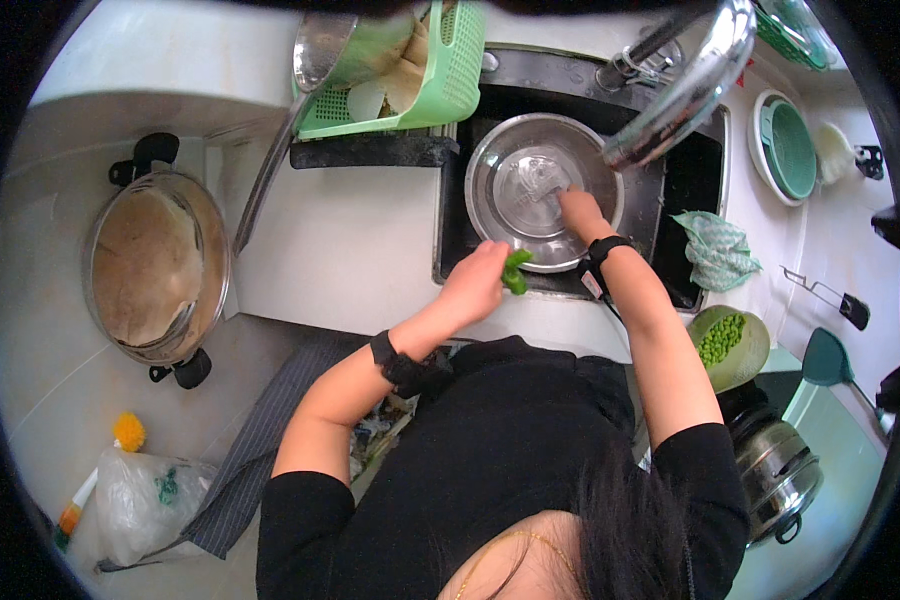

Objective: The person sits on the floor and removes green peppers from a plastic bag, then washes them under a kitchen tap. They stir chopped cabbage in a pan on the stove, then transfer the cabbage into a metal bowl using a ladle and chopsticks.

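My left hand (pixel 474 283) is closed around green peppers (pixel 517 272), which stick out past the fingers in front of the basin's near rim. The stainless steel basin (pixel 487 187) stands in the dark sink with water in it. My right hand (pixel 581 213) reaches over the basin's right side, fingertips down at the rippled water. Whether those fingers hold anything is hidden by glare and ripples. A chrome faucet (pixel 682 94) arches over the basin's right rim, close to my right hand.
A green plastic basket (pixel 450 82) and a long-handled steel pot (pixel 322 49) stand back left. A checked cloth (pixel 720 251) lies on the sink's right edge. Near my right forearm is a bowl (pixel 754 349) of green peas or beans. Further right stands a steel pot (pixel 780 465).
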Demonstrator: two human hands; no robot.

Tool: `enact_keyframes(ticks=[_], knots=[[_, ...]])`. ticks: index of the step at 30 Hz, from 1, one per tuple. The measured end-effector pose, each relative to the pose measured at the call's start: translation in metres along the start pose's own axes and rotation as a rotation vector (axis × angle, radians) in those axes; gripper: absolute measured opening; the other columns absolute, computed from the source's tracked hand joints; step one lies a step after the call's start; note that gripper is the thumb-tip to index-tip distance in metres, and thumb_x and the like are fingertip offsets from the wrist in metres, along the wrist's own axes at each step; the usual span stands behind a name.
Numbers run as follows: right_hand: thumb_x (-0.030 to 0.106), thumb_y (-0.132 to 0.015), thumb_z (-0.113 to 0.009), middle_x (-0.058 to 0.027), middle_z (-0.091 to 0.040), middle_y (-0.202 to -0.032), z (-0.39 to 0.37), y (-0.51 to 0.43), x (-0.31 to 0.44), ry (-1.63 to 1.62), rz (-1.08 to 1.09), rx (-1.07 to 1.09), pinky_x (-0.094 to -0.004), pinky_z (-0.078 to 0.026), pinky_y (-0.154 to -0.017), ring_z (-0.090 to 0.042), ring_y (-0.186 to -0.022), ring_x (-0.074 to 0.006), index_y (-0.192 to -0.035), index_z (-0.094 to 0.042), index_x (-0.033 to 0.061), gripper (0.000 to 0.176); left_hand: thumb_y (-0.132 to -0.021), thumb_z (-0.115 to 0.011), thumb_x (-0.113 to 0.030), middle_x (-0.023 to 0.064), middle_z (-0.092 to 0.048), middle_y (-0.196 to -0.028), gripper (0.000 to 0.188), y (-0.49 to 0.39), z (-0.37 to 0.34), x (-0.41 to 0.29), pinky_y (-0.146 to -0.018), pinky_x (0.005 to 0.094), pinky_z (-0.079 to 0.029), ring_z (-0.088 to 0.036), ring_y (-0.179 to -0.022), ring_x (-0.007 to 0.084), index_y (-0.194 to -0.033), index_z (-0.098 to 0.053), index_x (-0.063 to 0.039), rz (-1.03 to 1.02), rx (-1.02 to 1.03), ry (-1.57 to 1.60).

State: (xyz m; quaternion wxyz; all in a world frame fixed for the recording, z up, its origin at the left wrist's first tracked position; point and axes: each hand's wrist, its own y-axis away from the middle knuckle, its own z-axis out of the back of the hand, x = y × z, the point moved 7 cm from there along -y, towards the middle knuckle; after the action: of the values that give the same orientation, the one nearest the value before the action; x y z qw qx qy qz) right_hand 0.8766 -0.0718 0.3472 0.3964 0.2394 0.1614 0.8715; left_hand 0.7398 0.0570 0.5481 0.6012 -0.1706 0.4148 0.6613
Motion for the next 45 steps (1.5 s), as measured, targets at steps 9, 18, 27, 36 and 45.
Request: enact_keyframes(ticks=[9, 18, 27, 36, 45], knots=[[0.010, -0.077, -0.053, -0.0172, -0.064, -0.085, -0.048, 0.000, -0.007, 0.197, 0.158, 0.190, -0.0412, -0.051, -0.071, -0.063, -0.081, -0.0328, -0.079, -0.068, 0.0034, 0.016, -0.087, -0.050, 0.002, 0.0106, -0.052, -0.086, 0.017, -0.044, -0.042, 0.080, -0.069, 0.0296, -0.052, -0.054, -0.074, 0.0172, -0.103, -0.045, 0.006, 0.824, -0.002, 1.668], [0.024, -0.069, -0.068, -0.0114, -0.063, -0.070, 0.060, 0.044, 0.070, -0.742, 0.202, -0.134, -0.0378, -0.048, -0.061, -0.061, -0.067, -0.0301, -0.080, -0.064, 0.0070, 0.020, -0.089, -0.051, -0.017, 0.0095, -0.054, -0.092, 0.015, -0.055, -0.081, 0.099, -0.076, 0.0390, -0.046, -0.054, -0.084, 0.0241, -0.096, -0.052, -0.003, 0.956, -0.103, 1.722], [0.022, -0.074, -0.064, -0.0139, -0.064, -0.074, 0.150, 0.078, 0.096, -0.768, 0.372, -0.411, -0.0396, -0.048, -0.063, -0.061, -0.070, -0.0323, -0.080, -0.067, 0.0051, 0.018, -0.087, -0.049, -0.007, 0.0139, -0.056, -0.090, 0.011, -0.059, -0.060, 0.079, -0.076, 0.0346, -0.052, -0.056, -0.088, 0.0260, -0.093, -0.052, 0.002, 0.717, -0.031, 2.112], [0.023, -0.081, -0.063, -0.0078, -0.066, -0.070, 0.257, 0.045, -0.042, -1.059, -0.242, -1.038, -0.0273, -0.049, -0.059, -0.064, -0.063, -0.0149, -0.091, -0.066, 0.0034, 0.022, -0.086, -0.050, -0.004, 0.0133, -0.053, -0.091, 0.011, -0.045, -0.051, 0.083, -0.081, 0.0362, -0.052, -0.055, -0.090, 0.0274, -0.095, -0.051, 0.001, 0.822, -0.150, 2.059], [0.024, -0.079, -0.061, -0.0090, -0.064, -0.072, 0.288, 0.041, -0.021, -0.217, -0.313, -1.065, -0.0403, -0.049, -0.058, -0.062, -0.067, -0.0302, -0.078, -0.061, 0.0086, 0.016, -0.085, -0.051, -0.004, 0.0117, -0.052, -0.090, 0.009, -0.038, -0.053, 0.094, -0.076, 0.0354, -0.052, -0.055, -0.087, 0.0250, -0.093, -0.052, -0.001, 0.846, -0.148, 2.042]])
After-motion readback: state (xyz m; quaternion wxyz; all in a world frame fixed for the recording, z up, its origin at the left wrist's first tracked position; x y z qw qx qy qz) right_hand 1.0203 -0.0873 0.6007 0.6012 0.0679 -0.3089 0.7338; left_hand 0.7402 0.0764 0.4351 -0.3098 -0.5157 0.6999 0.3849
